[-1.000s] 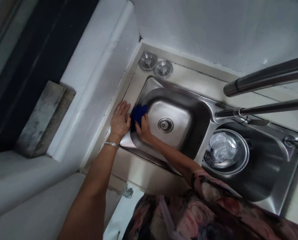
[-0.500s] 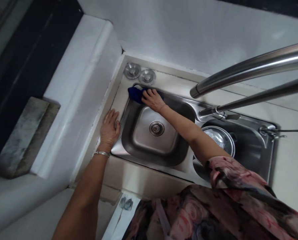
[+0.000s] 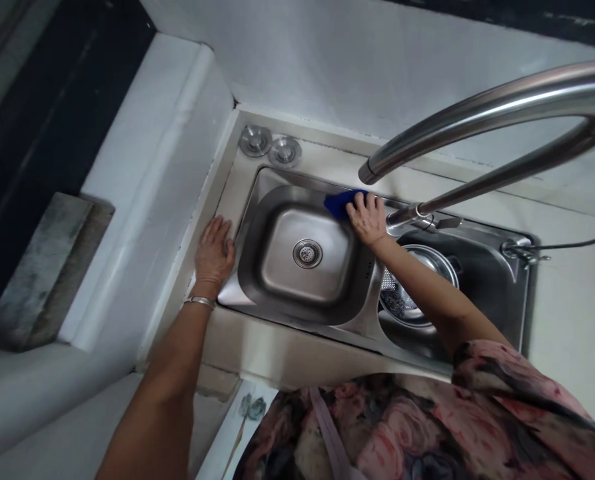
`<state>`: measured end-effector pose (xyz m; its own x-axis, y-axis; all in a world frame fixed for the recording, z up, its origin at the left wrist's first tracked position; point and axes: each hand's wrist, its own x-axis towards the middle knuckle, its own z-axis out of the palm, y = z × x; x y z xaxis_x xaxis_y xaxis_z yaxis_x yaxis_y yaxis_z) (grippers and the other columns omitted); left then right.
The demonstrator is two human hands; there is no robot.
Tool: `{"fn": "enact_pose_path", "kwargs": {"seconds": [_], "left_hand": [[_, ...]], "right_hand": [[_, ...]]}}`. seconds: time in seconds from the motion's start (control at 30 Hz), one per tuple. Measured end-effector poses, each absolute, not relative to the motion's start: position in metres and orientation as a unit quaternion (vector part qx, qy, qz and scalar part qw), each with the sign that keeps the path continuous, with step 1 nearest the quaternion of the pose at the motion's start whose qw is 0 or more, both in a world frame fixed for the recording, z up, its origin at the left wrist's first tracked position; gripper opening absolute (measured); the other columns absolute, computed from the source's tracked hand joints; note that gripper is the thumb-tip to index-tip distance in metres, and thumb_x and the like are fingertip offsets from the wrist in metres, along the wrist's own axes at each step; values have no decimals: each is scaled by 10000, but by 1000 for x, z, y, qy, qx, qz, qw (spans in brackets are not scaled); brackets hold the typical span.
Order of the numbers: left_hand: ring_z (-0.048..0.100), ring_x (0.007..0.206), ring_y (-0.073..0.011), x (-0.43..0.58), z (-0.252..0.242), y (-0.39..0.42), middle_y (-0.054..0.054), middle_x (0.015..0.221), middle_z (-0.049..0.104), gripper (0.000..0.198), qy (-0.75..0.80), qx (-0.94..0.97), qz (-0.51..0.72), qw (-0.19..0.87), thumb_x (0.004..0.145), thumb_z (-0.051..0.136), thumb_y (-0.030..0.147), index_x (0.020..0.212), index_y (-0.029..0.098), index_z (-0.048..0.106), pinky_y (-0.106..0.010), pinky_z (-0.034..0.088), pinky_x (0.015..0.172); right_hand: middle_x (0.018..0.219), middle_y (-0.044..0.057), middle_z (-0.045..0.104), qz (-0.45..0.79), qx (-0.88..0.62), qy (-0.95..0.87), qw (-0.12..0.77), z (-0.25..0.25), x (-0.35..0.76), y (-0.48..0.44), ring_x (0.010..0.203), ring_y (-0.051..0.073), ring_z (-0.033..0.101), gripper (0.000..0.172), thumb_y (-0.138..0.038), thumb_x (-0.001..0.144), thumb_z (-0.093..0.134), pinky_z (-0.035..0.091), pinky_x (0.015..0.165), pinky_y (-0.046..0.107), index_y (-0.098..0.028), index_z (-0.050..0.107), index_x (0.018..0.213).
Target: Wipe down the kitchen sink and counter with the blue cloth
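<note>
The right hand (image 3: 368,219) holds a blue cloth (image 3: 338,203) at the sink's rear rim (image 3: 300,179); the left hand (image 3: 214,253) (flat, extended) rests on the counter (image 3: 236,200).

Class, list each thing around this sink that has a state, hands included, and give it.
Blue cloth: bunched, at the back edge of the left basin
Right hand: fingers bent over the cloth
Left hand: resting on the counter, fingers extended
Faucet: no water seen running
Drain: uncovered
Round metal pieces: side by side on the counter
Metal bowl: inside the right basin, partly hidden by the right forearm
</note>
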<state>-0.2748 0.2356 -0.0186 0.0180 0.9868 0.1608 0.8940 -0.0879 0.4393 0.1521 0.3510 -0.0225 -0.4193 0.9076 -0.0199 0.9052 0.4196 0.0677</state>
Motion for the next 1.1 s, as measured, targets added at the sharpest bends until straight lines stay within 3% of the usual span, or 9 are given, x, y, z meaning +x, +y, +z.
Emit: {"fn": "enact_pose_path", "kwargs": {"seconds": [0.17,0.37,0.67,0.77,0.97,1.1], "left_hand": [[409,1590,-313,-274,-18,236,-172,1643,524,510,664,708,219,101,1047,430,330,1509,166,569,-589,349,1347],[399,1597,-304,-272,-16,234,-163,1646,520,514,673,700,213,108,1035,434,324,1511,176,563,-581,341,1353],[374,1610,-289,-267,-10,230,-130,1672,497,504,685,690,196,126,1046,416,319,1514,191,555,-557,337,1358],[368,1614,-284,-267,-10,229,-110,1680,491,506,689,688,190,127,1039,422,312,1519,213,547,-567,339,1356],[372,1611,-279,-268,-10,228,-118,1679,491,498,680,695,201,121,1055,407,321,1517,200,547,-550,345,1356],[382,1605,-285,-269,-11,229,-131,1673,497,499,676,697,207,119,1055,404,323,1511,186,552,-562,348,1350]], "right_hand": [[1260,259,657,53,576,815,32,-27,159,340,1102,355,557,436,-125,1058,304,432,921,515,-85,730,1145],[1461,256,604,42,462,885,39,-45,127,370,1220,350,552,469,-141,1088,282,435,999,525,-77,686,1318],[1531,283,560,-60,363,928,-59,-89,2,410,1378,382,515,574,-120,1071,212,406,1121,606,-40,595,1491],[1585,291,515,-126,343,931,-16,-102,0,406,1457,383,466,603,-112,1056,214,367,1189,623,-19,527,1563],[1696,268,391,-206,319,923,67,-115,29,397,1590,304,340,671,-78,1028,143,231,1321,517,50,383,1642],[1699,245,419,-232,346,905,88,-116,53,388,1594,297,350,671,-39,997,222,278,1302,553,-6,446,1629]]}}
